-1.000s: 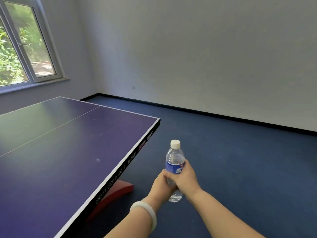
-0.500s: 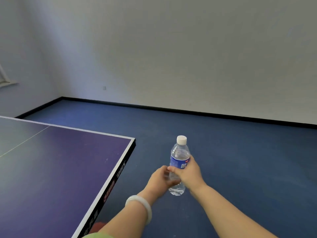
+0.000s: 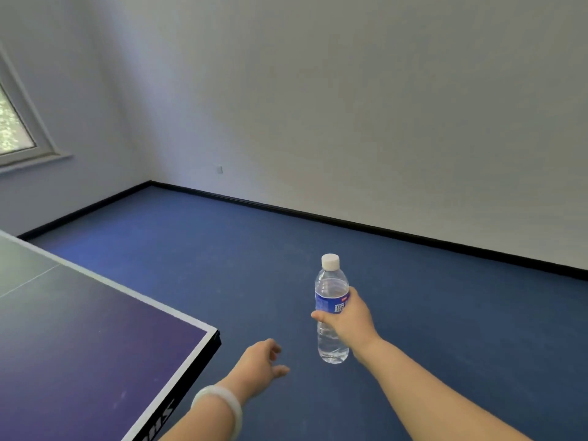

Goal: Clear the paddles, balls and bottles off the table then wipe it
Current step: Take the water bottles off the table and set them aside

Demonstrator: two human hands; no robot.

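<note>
1. Soft, even daylight fills the room, bright but not harsh.
2. The light enters from a window at the far left; its pane is washed out to pale, blurry specks.
3. The white wall is evenly lit and shades to grey-blue toward the far left corner.
4. The blue floor carries no hard shadows, and a brighter patch lies at the far left.
5. The table has a dull sheen, palest at its far left end.
6. The clear bottle shows small highlights and crisp edges.
7. Wide-angle distortion tilts the skirting line and the window frame.
8. Fine detail looks slightly smoothed throughout.
</note>
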